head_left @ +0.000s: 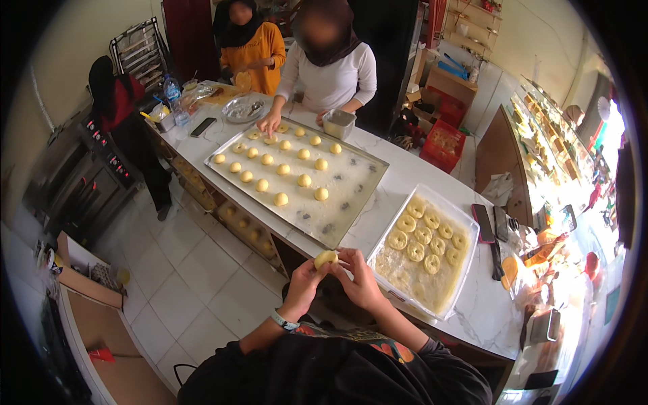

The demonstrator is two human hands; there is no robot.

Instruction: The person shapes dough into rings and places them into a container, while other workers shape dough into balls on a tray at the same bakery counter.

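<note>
Between my hands, just off the counter's near edge, is a small piece of pale yellow dough (326,259). My left hand (305,286) pinches it from the left. The fingers of my right hand (358,275) close on its other side. To the right stands a clear plastic container (466,260) holding several dough rings (422,235) on a floured bottom. Ahead and to the left lies a large metal baking tray (351,177) with several round dough balls (304,180) in rows. Whether the held dough has a hole is hard to see.
Across the counter (405,177), a person in white (334,74) reaches onto the tray beside a metal tin (339,124). Another person in orange (260,54) handles something near a metal bowl (243,109). Phones (483,223) lie right of the container. An oven (91,165) stands left.
</note>
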